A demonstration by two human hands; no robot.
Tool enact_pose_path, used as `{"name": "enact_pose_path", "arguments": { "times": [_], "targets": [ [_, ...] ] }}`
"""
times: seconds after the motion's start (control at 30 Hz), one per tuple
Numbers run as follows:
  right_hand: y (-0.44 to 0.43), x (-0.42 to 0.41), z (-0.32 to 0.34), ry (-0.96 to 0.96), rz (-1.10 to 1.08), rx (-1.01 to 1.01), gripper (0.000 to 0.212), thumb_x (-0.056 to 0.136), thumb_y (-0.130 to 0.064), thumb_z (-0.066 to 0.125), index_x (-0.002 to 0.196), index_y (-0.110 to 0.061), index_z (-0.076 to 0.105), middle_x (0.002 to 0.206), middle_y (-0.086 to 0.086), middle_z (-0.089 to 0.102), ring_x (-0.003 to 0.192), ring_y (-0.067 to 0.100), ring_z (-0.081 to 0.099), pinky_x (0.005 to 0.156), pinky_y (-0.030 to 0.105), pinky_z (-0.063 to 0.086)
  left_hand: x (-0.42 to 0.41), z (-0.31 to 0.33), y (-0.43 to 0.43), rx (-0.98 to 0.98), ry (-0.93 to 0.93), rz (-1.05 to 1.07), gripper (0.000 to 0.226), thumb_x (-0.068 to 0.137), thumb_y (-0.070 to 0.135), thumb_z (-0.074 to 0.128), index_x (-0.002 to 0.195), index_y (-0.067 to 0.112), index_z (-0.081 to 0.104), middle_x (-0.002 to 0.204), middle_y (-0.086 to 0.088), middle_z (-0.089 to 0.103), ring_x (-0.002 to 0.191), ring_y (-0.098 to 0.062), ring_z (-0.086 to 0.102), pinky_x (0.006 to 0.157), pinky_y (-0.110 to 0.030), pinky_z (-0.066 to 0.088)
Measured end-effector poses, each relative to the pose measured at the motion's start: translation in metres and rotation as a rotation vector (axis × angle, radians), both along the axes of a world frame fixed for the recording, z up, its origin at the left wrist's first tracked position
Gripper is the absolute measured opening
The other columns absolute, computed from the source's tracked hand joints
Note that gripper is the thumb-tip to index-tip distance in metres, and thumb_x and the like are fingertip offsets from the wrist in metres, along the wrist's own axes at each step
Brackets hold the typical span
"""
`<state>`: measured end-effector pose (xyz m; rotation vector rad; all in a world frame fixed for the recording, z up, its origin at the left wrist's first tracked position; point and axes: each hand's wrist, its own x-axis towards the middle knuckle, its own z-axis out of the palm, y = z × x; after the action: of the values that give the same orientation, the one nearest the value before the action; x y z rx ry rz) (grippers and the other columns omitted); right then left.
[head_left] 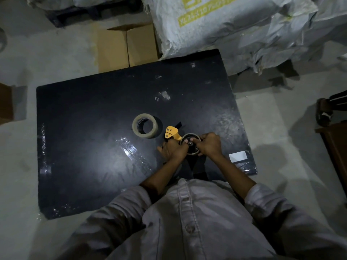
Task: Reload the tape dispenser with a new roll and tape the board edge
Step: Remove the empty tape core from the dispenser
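Observation:
A large black board (105, 147) lies flat on the floor. On it lies a yellow and black tape dispenser (171, 133) with a thin, nearly bare tape core (190, 136) around its hub. My left hand (174, 150) grips the dispenser's body just below the yellow part. My right hand (209, 144) holds the right rim of the core, fingers curled over it. A full beige tape roll (144, 128) lies flat on the board, just left of the dispenser and apart from both hands.
A cardboard box (127, 47) and big white sacks (244, 25) border the board's far edge. A white label (238, 156) sits near the board's right corner. A sandalled foot (323, 112) and brown furniture (336, 147) are at the right. Grey concrete floor (47, 57) surrounds the board.

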<state>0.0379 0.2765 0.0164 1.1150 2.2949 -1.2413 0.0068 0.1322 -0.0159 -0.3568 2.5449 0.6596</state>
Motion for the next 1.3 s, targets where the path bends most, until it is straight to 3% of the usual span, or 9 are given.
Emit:
{"name": "enact_pose_path", "arguments": {
  "times": [0.13, 0.27, 0.47, 0.6, 0.77, 0.9, 1.07, 1.2, 1.3],
  "targets": [
    [0.000, 0.002, -0.001, -0.039, -0.020, 0.018, 0.042, 0.089, -0.030, 0.097, 0.062, -0.013, 0.070, 0.069, 0.019, 0.078, 0.053, 0.031, 0.078, 0.046, 0.047, 0.067, 0.007, 0.006, 0.003, -0.016, 0.042, -0.034, 0.037, 0.090, 0.057, 0.070, 0.086, 0.022, 0.081, 0.094, -0.003, 0.081, 0.112, -0.028, 0.066, 0.106, -0.046, 0.036],
    [-0.001, 0.003, 0.004, -0.043, -0.052, -0.014, 0.037, 0.089, -0.026, 0.097, 0.067, -0.010, 0.072, 0.075, 0.020, 0.080, 0.054, 0.031, 0.079, 0.037, 0.033, 0.059, 0.008, 0.007, 0.003, 0.003, 0.070, -0.013, 0.034, 0.089, 0.054, 0.075, 0.086, 0.022, 0.084, 0.093, -0.004, 0.082, 0.110, -0.029, 0.068, 0.104, -0.046, 0.039],
    [-0.006, -0.002, 0.002, -0.070, -0.166, -0.085, 0.031, 0.085, -0.026, 0.100, 0.089, -0.009, 0.074, 0.088, 0.017, 0.081, 0.064, 0.037, 0.082, 0.055, 0.057, 0.069, 0.007, 0.008, -0.002, 0.044, 0.080, 0.079, 0.034, 0.081, 0.059, 0.077, 0.086, 0.026, 0.084, 0.090, -0.001, 0.082, 0.105, -0.028, 0.071, 0.102, -0.045, 0.041],
    [-0.010, -0.001, -0.002, 0.003, -0.178, -0.081, 0.033, 0.087, -0.027, 0.099, 0.102, -0.010, 0.075, 0.096, 0.011, 0.079, 0.067, 0.023, 0.078, 0.048, 0.036, 0.067, 0.002, 0.014, -0.008, 0.114, 0.068, 0.097, 0.036, 0.089, 0.059, 0.077, 0.099, 0.025, 0.085, 0.100, -0.001, 0.084, 0.105, -0.025, 0.072, 0.099, -0.040, 0.033],
    [0.000, 0.003, -0.010, 0.084, -0.276, -0.339, 0.057, 0.089, -0.032, 0.097, 0.131, 0.001, 0.077, 0.116, 0.017, 0.083, 0.101, 0.030, 0.083, 0.064, 0.043, 0.072, -0.009, 0.010, -0.019, 0.280, -0.145, 0.061, 0.059, 0.102, 0.070, 0.055, 0.079, 0.019, 0.074, 0.094, -0.004, 0.078, 0.101, -0.027, 0.065, 0.112, -0.048, 0.039],
    [0.008, 0.004, -0.007, 0.102, -0.275, -0.483, 0.049, 0.090, -0.010, 0.095, 0.132, 0.004, 0.076, 0.114, 0.014, 0.081, 0.096, 0.024, 0.079, 0.081, 0.039, 0.069, -0.009, 0.003, -0.017, 0.257, -0.182, -0.005, 0.060, 0.094, 0.075, 0.056, 0.088, 0.021, 0.081, 0.100, -0.003, 0.080, 0.111, -0.029, 0.063, 0.112, -0.051, 0.034],
    [0.008, 0.010, -0.010, 0.100, -0.280, -0.497, 0.038, 0.092, -0.006, 0.091, 0.125, 0.006, 0.078, 0.104, 0.015, 0.081, 0.075, 0.010, 0.076, 0.061, 0.019, 0.065, -0.008, -0.001, -0.016, 0.311, -0.181, 0.072, 0.046, 0.080, 0.069, 0.068, 0.075, 0.024, 0.075, 0.080, 0.004, 0.078, 0.097, -0.027, 0.072, 0.107, -0.055, 0.051],
    [0.008, 0.007, -0.008, 0.107, -0.304, -0.483, 0.035, 0.086, -0.009, 0.098, 0.115, 0.002, 0.082, 0.101, 0.012, 0.083, 0.087, 0.023, 0.081, 0.072, 0.031, 0.071, -0.008, 0.006, -0.015, 0.325, -0.165, 0.108, 0.054, 0.069, 0.077, 0.065, 0.071, 0.023, 0.076, 0.078, 0.005, 0.079, 0.092, -0.026, 0.074, 0.102, -0.056, 0.054],
    [0.008, 0.006, -0.006, 0.095, -0.320, -0.502, 0.022, 0.084, -0.005, 0.098, 0.096, -0.005, 0.080, 0.091, 0.008, 0.082, 0.071, 0.014, 0.081, 0.065, 0.030, 0.070, -0.007, 0.007, -0.017, 0.304, -0.147, 0.129, 0.048, 0.080, 0.068, 0.074, 0.070, 0.021, 0.074, 0.080, 0.002, 0.079, 0.090, -0.023, 0.071, 0.103, -0.045, 0.045]
  ]
}}
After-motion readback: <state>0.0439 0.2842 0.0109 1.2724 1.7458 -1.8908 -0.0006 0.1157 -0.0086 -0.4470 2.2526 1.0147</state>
